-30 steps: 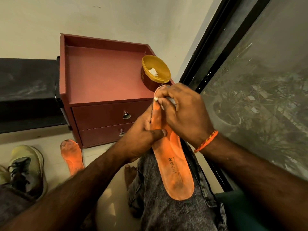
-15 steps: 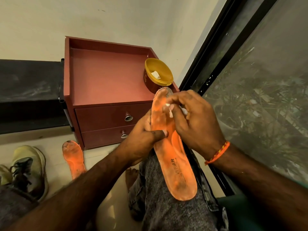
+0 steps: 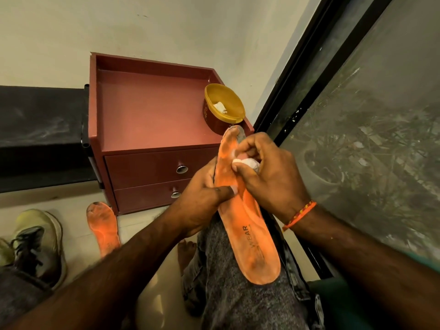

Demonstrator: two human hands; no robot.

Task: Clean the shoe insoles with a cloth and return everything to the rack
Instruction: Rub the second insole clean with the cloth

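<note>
A shoe sits on the floor at the left, a second insole just beside it. The left hand clamps the insole lying along the knee, thumb across its top. The right hand pinches a balled white cloth against the insole's toe end, below the yellow tub on the cabinet.

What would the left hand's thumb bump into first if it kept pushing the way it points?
The left hand points its thumb rightward across the held insole; going on, it would probably meet the right hand first, though depth is unclear.
</note>
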